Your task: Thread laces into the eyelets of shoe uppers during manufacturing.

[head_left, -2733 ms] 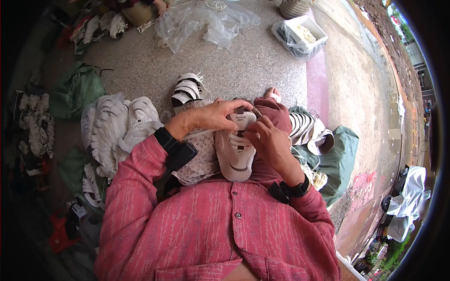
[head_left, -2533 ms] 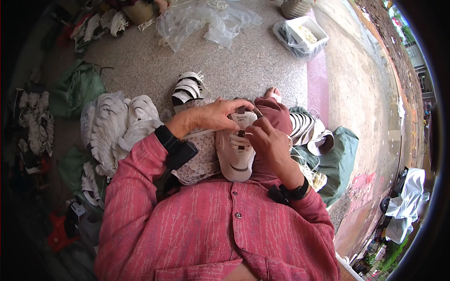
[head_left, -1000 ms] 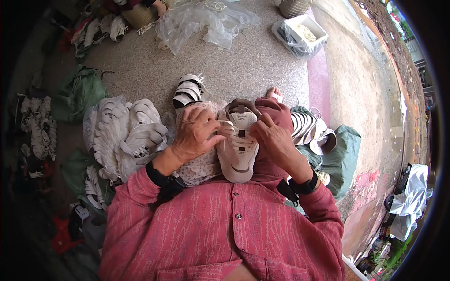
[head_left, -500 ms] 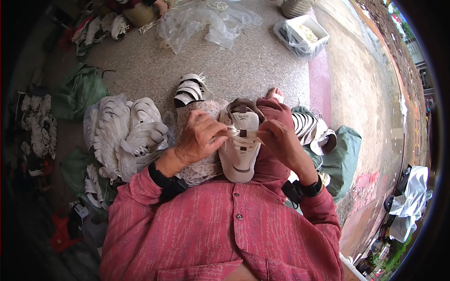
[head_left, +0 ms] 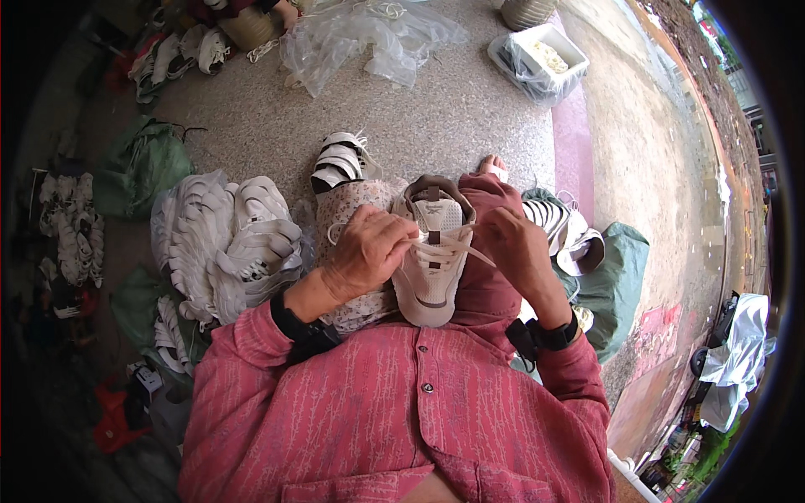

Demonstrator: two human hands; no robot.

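A white and beige shoe upper (head_left: 429,289) rests on my lap with its toe toward me and its dark-lined collar away from me. A pale shoelace (head_left: 457,246) crosses its tongue. My left hand (head_left: 369,250) pinches the lace at the upper's left side, and a lace loop stands out behind the fingers. On the right, my right hand (head_left: 518,251) is closed on the lace beside the collar, with a loose end slanting down below the fingers. A patterned cloth (head_left: 348,306) covers my left thigh.
Stacked white shoe uppers (head_left: 205,243) fill a bag at my left. More uppers (head_left: 342,159) stand beyond my left knee, and others (head_left: 570,235) lie by a green sack (head_left: 616,285) at my right. A white tub (head_left: 560,54) and clear plastic sheeting (head_left: 369,42) lie farther off.
Both hands have drawn slightly apart, the right one farther right and a little up. More lace now shows across the tongue, and a loose end hangs below the right hand.
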